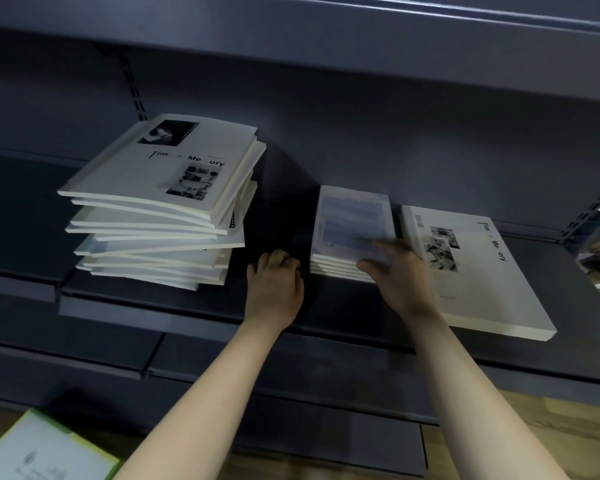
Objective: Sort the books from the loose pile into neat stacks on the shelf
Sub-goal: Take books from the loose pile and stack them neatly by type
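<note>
Books are shown in three groups on a dark grey metal shelf [343, 313], and the sorting is judged to be partway done, with one book being squared onto a finished stack. The next move would call for a reach back to the loose pile [160, 209], the top book to be lifted and matched by cover, then set on the stack of its own kind with the edges lined up. One loose pile is seen, tall and fanned out of line; roughly a dozen pale books are guessed in it, though an exact count cannot be made. Far to the right of the pile, one wide white book [471, 271] lies flat. Below the pile and off the shelf, one green-edged book [45, 448] is partly seen. Between the pile and the white book, one neat stack [352, 230] of about five blue-covered books is placed. Two bare hands are counted. The right hand [395, 271] is laid on the top cover of the neat stack, fingers spread and flat, blurred by motion. The left hand [274, 285] is loosely curled, holds nothing, and is rested just right of the pile.
</note>
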`<state>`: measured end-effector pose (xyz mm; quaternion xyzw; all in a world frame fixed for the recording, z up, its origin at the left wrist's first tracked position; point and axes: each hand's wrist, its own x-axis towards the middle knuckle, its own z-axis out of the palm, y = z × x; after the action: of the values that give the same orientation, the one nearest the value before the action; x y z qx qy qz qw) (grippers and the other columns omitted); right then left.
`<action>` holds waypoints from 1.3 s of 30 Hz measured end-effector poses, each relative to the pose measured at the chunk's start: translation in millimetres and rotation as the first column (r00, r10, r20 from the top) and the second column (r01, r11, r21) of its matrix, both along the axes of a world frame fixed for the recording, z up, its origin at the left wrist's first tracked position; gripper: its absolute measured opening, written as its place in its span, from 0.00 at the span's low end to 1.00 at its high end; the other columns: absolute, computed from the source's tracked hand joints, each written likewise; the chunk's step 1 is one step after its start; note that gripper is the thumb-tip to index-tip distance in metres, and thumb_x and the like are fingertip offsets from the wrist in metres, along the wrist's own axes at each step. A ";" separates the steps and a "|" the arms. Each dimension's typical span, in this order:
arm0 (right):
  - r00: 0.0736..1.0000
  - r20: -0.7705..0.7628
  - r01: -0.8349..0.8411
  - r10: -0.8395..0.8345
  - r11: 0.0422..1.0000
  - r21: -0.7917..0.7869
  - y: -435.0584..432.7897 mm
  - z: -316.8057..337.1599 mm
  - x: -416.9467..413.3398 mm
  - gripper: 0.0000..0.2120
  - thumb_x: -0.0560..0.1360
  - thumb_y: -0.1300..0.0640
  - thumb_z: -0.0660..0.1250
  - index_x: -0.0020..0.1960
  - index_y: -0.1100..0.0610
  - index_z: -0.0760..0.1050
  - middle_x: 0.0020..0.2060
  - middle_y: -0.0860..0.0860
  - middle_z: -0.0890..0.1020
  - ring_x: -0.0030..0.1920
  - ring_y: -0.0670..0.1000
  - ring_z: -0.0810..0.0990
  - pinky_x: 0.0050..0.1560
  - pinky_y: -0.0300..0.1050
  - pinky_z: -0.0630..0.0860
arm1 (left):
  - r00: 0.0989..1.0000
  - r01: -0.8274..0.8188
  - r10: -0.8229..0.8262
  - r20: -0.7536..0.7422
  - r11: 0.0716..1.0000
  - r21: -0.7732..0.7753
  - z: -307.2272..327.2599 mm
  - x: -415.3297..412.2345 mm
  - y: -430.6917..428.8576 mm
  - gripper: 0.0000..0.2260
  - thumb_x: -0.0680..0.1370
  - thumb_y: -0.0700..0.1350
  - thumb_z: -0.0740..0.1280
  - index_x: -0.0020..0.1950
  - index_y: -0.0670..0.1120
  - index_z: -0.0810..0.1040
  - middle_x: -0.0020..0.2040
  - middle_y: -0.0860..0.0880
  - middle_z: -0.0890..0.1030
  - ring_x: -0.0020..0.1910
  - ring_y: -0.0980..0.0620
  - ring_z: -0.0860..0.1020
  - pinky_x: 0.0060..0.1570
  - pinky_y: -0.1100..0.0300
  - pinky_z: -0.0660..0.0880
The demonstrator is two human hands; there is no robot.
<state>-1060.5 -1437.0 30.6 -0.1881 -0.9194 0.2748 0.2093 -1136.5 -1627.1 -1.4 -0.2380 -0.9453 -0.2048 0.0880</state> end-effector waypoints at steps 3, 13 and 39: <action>1.000 -0.001 0.005 -0.005 1.000 -0.018 0.1 -0.8 -0.8 0.24 0.71 0.50 0.73 0.64 0.55 0.76 0.61 0.55 0.77 0.62 0.55 0.75 0.60 0.43 0.69 | 1.000 -0.001 0.001 -0.007 1.000 0.000 -1.0 -0.6 -0.1 0.14 0.79 0.45 0.58 0.63 0.48 0.76 0.63 0.50 0.71 0.62 0.48 0.67 0.60 0.52 0.62; 1.000 0.025 0.014 -0.013 0.999 -0.039 -0.6 -3.5 -0.5 0.24 0.72 0.50 0.72 0.66 0.56 0.74 0.63 0.55 0.76 0.64 0.55 0.73 0.62 0.45 0.69 | 1.000 0.003 -0.003 -0.012 1.000 0.017 -0.1 0.1 0.6 0.14 0.79 0.45 0.58 0.62 0.49 0.76 0.62 0.50 0.72 0.61 0.48 0.68 0.60 0.52 0.63; 0.994 0.013 -0.105 0.104 0.991 0.087 -78.9 -28.9 5.2 0.03 0.72 0.58 0.68 0.45 0.53 0.79 0.45 0.49 0.78 0.50 0.51 0.74 0.49 0.40 0.65 | 0.891 0.196 -0.047 -0.452 0.937 0.289 125.6 -15.1 -85.5 0.11 0.74 0.44 0.61 0.48 0.44 0.82 0.44 0.45 0.81 0.40 0.43 0.79 0.39 0.55 0.75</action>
<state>-1055.4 -1515.9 1.8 -0.1316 -0.9401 0.2440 0.1986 -1151.6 -1712.6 124.2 -0.3194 -0.8368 -0.3051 0.3233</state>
